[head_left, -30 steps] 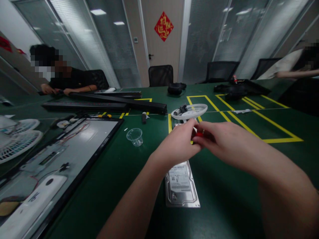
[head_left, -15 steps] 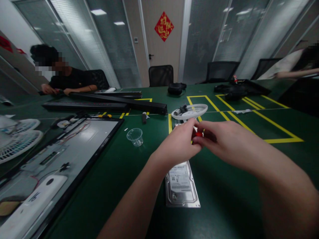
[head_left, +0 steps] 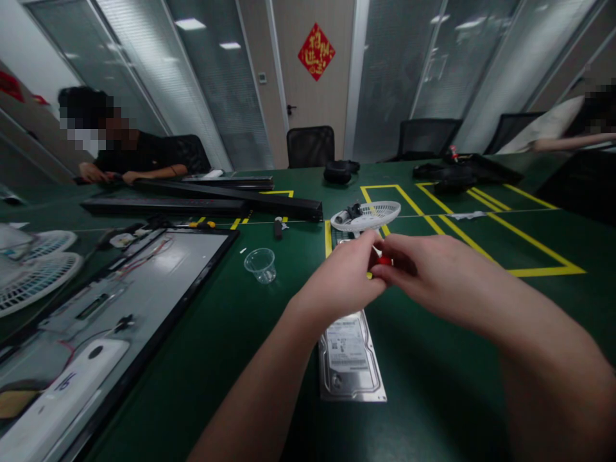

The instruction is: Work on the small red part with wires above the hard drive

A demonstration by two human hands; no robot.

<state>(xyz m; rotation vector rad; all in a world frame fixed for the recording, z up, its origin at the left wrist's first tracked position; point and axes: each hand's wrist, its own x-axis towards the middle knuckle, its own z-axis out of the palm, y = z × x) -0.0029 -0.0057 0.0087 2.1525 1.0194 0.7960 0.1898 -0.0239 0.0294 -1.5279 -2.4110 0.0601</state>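
Observation:
My left hand (head_left: 339, 276) and my right hand (head_left: 430, 269) meet in front of me, both closed with fingertips together. Between them shows a bit of a small red thing (head_left: 384, 260); its kind is hidden by the fingers, and so is how far each hand grips it. Below my left hand a silver hard drive (head_left: 350, 359) lies flat on the green table, its label up and its far part covered by the hands. Just past my fingers sits a white slotted plastic basket (head_left: 380, 215) with small dark metal parts in it.
A clear plastic cup (head_left: 260, 265) stands left of my left forearm. An opened flat panel (head_left: 158, 276) with a white power bank-like case (head_left: 67, 391) on it fills the left side. Long black bars (head_left: 231, 197) lie farther back, near a seated person (head_left: 139, 151). Another person's arm (head_left: 558, 142) shows at far right.

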